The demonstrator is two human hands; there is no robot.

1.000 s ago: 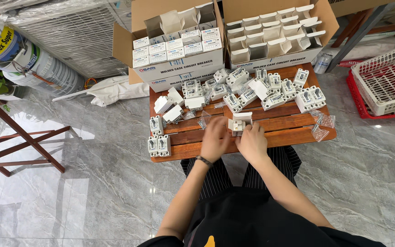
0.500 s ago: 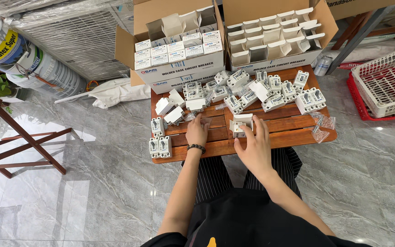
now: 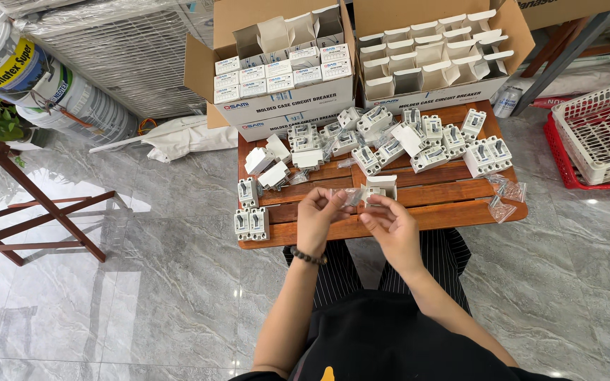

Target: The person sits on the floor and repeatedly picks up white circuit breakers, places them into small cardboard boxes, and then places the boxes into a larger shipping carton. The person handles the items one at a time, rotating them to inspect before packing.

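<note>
The grey marble-patterned tile floor [image 3: 142, 296] fills most of the view. On it stands a low brown wooden slatted counter [image 3: 453, 212], just ahead of the person's knees. At the 12 o'clock edge of the counter two large open brown cardboard boxes sit side by side: the left cardboard box [image 3: 284, 109] holds closed small white cartons, the right cardboard box [image 3: 432, 88] holds small white cartons with open flaps. At 3 o'clock of the counter a white plastic basket [image 3: 601, 127] lies on a red plastic crate [image 3: 563, 166]. At 9 o'clock a dark red wooden stand [image 3: 30, 212] is well apart from the counter.

Many white plastic circuit breakers [image 3: 418, 137] lie loose on the far half of the counter, and a pair of breakers [image 3: 251, 223] stands at its left front corner. A small open white carton [image 3: 381, 185] lies near the centre, just at 12 o'clock of the hands.

The left hand [image 3: 318, 219], with a dark bead bracelet [image 3: 308, 257] on the wrist, and the right hand [image 3: 390, 224] are close together above the front edge of the counter. The fingers of both hands pinch a small clear plastic bag [image 3: 352, 197] between them; its content is too small to tell.
</note>
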